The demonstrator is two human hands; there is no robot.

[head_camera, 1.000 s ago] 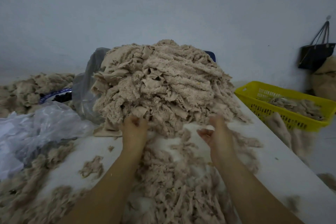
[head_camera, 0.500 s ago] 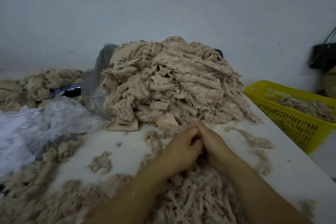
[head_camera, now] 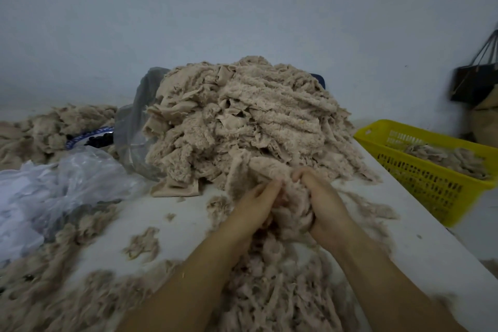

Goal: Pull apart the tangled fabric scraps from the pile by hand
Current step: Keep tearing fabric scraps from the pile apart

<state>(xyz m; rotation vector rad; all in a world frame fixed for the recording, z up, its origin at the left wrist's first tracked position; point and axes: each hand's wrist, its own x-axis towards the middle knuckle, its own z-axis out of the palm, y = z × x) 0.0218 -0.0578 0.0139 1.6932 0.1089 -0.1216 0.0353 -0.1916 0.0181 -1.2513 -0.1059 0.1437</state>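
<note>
Filling centre frame on white tabletop: tall pile of tangled beige fabric scraps. Spreading across lower frame: loose shredded scraps. Lying at left edge: crumpled clear plastic bag. Sitting at right edge: yellow basket, holding a few scraps. Clutching at pile's near foot, just below centre: left hand and right hand, fingers curling from both sides into one fluffy clump.

Two forearms are noted, bare from wrist to lower frame edge. Left hand and right hand are ungloved. Fingertips are partly hidden.
</note>
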